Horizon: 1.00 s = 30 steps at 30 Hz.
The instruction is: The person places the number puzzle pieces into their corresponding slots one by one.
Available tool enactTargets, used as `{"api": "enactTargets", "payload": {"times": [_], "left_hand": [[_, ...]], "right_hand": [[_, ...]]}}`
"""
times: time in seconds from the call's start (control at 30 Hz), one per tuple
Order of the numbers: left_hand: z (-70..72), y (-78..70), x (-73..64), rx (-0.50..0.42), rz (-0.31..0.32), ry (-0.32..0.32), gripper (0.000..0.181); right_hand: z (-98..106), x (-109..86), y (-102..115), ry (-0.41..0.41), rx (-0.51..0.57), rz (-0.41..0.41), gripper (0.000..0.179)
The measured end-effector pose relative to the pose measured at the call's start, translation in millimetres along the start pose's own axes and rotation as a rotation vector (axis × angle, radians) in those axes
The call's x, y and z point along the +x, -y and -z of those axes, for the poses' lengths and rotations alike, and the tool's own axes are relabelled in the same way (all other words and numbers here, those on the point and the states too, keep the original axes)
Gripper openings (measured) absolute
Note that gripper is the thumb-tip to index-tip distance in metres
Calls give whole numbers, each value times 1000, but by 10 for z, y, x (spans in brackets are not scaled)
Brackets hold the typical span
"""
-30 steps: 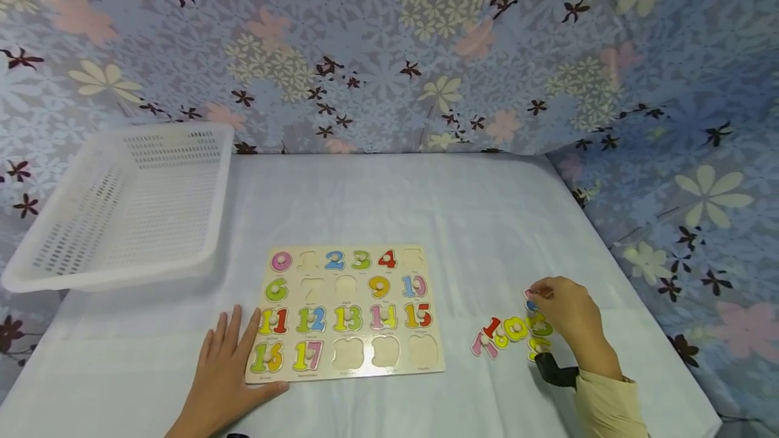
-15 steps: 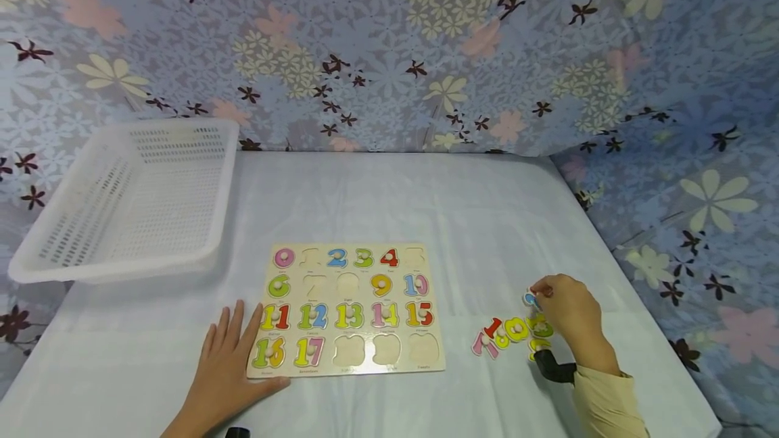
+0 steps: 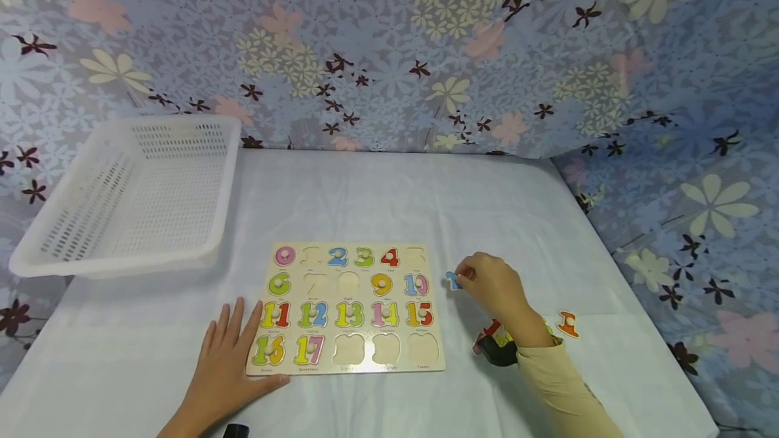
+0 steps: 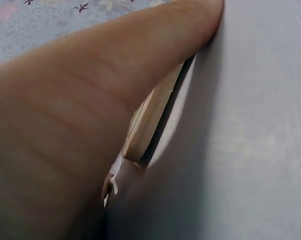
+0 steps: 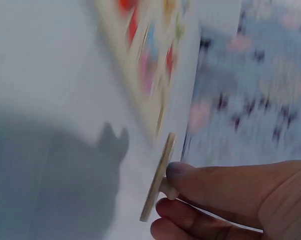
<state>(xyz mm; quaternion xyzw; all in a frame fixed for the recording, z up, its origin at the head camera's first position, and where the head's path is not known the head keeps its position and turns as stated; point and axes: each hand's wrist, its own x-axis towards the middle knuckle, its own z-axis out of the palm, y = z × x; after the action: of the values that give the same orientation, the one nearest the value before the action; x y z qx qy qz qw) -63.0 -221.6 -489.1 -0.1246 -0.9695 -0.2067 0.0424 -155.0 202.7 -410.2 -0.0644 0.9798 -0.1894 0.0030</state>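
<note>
In the head view, my left hand [image 3: 222,370] rests spread along the left edge of a wooden number puzzle board [image 3: 328,358]. Its thumb lies by the front corner; the left wrist view shows the board's edge [image 4: 153,122] behind that thumb. My right hand [image 3: 496,289] pinches a blue number puzzle piece [image 3: 452,280] just right of the board, above the cloth. The right wrist view has this piece [image 5: 158,177] edge-on, its small knob between thumb and fingers. I cannot tell which digit it is. The board holds many numbers, with several bare recesses.
An orange number piece [image 3: 567,324] lies to the right of my forearm. Other loose pieces [image 3: 477,345] are partly hidden under my right wrist and its black strap mount [image 3: 499,351]. A white plastic basket [image 3: 213,249] stands at the back left. Floral cloth [image 3: 377,53] hangs behind the table.
My right hand has lifted the blue piece from the pile and carried it left toward the board. The orange piece has come into view. My left hand stays in place.
</note>
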Motion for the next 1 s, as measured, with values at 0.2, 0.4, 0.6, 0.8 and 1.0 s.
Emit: {"api": "enactTargets", "payload": {"times": [0.2, 0.4, 0.6, 0.8, 1.0], "left_hand": [[3, -6, 14, -6, -1, 3, 119], [13, -4, 10, -5, 0, 3, 119], [25, -1, 2, -9, 9, 12, 120], [25, -4, -3, -11, 13, 19, 119], [18, -10, 0, -11, 16, 29, 120]], "right_hand": [[-136, -187, 388, 68, -25, 66, 10], [-181, -484, 543, 110, -19, 107, 21], [-254, -619, 574, 131, 19, 150, 22], [-326, -628, 582, 125, 45, 155, 24], [-369, -637, 585, 124, 53, 155, 26]]}}
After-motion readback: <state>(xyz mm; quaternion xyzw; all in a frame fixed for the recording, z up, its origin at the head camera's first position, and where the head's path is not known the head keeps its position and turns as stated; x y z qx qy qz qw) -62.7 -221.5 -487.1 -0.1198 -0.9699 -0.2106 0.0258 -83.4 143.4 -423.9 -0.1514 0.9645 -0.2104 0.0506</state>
